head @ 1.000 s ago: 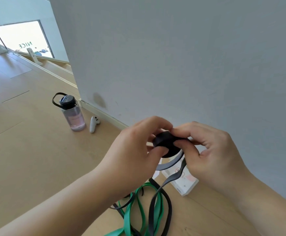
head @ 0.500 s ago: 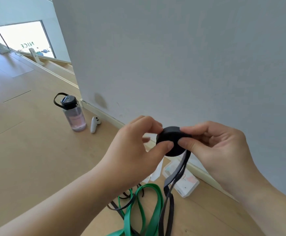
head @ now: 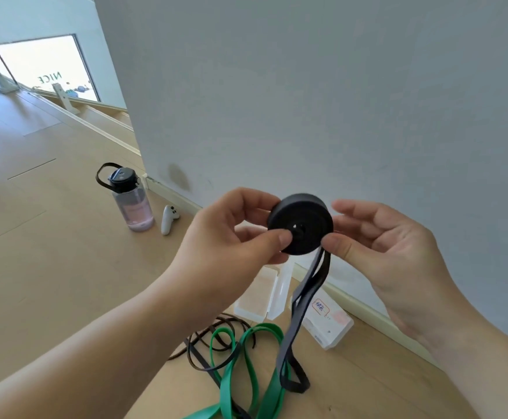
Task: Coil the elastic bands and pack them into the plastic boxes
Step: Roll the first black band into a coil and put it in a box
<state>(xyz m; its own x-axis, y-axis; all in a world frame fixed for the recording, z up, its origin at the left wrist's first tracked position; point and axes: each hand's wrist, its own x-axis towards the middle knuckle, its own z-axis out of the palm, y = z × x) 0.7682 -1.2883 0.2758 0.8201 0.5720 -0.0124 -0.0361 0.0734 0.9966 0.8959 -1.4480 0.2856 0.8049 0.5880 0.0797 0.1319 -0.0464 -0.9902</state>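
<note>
Window pane (head: 50, 68): "NICE" in dark capitals, low on the bright glass, far left.
Sticker (head: 321, 306): on the lid of the closed plastic box (head: 334, 329) on the floor; blue handwritten characters inside a red outline, too small to read for sure.
Box lid, lower edge: a line of fine print, illegible.

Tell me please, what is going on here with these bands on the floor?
A person is coiling a black elastic band. The left hand pinches the tight coil with thumb on its flat face, and the right hand touches its lower rim with the thumb, other fingers loose. The uncoiled tail hangs down to the floor, near a green band. A clear box lies open by the wall beside a labelled box; nothing is packed in the clear one.
</note>
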